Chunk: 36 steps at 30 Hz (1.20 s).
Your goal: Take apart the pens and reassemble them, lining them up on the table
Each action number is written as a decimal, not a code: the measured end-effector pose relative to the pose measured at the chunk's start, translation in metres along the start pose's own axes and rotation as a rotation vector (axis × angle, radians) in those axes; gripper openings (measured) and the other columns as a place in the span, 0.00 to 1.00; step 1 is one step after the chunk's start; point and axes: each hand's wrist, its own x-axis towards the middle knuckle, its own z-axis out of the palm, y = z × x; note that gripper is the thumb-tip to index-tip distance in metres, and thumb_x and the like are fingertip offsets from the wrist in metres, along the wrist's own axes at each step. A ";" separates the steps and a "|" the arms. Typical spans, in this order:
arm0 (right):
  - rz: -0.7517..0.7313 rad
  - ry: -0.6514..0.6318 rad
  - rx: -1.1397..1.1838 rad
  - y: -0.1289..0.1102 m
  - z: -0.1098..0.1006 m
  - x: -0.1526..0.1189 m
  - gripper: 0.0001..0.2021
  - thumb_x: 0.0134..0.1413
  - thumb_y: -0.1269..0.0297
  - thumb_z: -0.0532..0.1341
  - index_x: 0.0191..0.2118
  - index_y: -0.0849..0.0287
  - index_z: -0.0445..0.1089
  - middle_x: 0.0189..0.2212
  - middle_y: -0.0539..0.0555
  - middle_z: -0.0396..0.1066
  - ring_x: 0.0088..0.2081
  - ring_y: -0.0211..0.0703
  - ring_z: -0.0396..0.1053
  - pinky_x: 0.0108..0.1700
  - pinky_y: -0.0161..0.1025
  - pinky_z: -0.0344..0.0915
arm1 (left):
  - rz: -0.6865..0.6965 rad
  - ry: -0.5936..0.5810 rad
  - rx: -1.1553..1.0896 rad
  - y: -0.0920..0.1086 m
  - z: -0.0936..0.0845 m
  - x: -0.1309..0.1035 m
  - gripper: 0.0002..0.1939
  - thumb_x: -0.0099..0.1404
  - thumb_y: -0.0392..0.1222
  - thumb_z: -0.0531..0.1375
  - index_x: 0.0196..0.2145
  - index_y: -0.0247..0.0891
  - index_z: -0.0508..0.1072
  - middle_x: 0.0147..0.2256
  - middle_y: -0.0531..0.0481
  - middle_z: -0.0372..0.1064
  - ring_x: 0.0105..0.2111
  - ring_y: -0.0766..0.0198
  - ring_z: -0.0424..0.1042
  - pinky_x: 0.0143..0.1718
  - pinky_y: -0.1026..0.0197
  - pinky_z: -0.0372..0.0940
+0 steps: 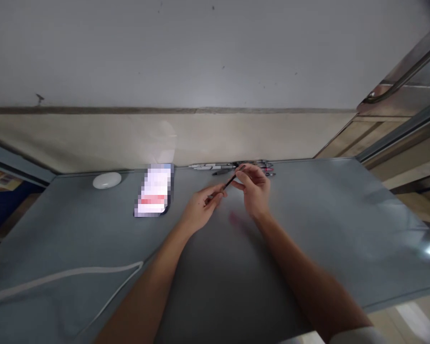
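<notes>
A slim dark pen (230, 181) slants between my two hands above the grey table. My left hand (201, 205) pinches its lower end between thumb and fingers. At the upper end, my right hand (253, 188) has its thumb and index finger closed on the pen. Beyond my hands, several pens (210, 166) lie in a loose row along the back edge, some white and some dark. My right hand partly hides that row.
On the grey table (329, 215), left of my hands, lies a phone (153, 191) with a lit, blurred screen. A white oval case (107, 180) sits farther left. A pale cord (74, 271) crosses the front left. Behind the table rises a wall (215, 136).
</notes>
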 end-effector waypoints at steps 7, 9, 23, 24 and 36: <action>-0.012 -0.061 -0.044 0.003 -0.002 -0.003 0.09 0.42 0.62 0.69 0.31 0.52 0.71 0.31 0.48 0.71 0.33 0.37 0.70 0.39 0.40 0.72 | -0.070 0.007 -0.069 0.002 -0.001 -0.002 0.13 0.62 0.47 0.60 0.43 0.42 0.78 0.36 0.48 0.75 0.29 0.64 0.70 0.35 0.61 0.66; -0.007 -0.072 -0.048 0.005 -0.003 -0.003 0.09 0.42 0.62 0.69 0.31 0.52 0.71 0.31 0.48 0.72 0.33 0.37 0.70 0.39 0.40 0.72 | -0.073 0.004 -0.070 0.002 0.000 -0.002 0.13 0.62 0.47 0.60 0.42 0.41 0.78 0.36 0.47 0.75 0.29 0.64 0.70 0.35 0.61 0.67; 0.178 -0.201 -0.068 -0.004 -0.011 0.012 0.10 0.39 0.61 0.71 0.31 0.52 0.74 0.32 0.46 0.74 0.34 0.34 0.71 0.38 0.37 0.75 | -0.074 0.111 -0.135 -0.001 -0.001 -0.002 0.13 0.61 0.44 0.62 0.44 0.40 0.76 0.36 0.47 0.76 0.31 0.64 0.73 0.38 0.60 0.68; 0.199 -0.230 -0.100 -0.006 -0.013 0.016 0.10 0.40 0.61 0.71 0.33 0.51 0.74 0.33 0.46 0.74 0.35 0.35 0.72 0.39 0.38 0.75 | -0.075 0.114 -0.154 -0.001 -0.002 -0.002 0.13 0.61 0.44 0.62 0.43 0.40 0.76 0.37 0.47 0.75 0.31 0.64 0.73 0.39 0.60 0.68; -0.242 -0.651 -1.233 -0.010 -0.014 0.063 0.11 0.53 0.65 0.61 0.43 0.49 0.75 0.41 0.49 0.78 0.43 0.44 0.75 0.44 0.39 0.69 | -0.168 0.256 -0.544 -0.008 -0.017 0.000 0.16 0.60 0.44 0.65 0.45 0.38 0.74 0.39 0.47 0.74 0.35 0.64 0.73 0.39 0.59 0.69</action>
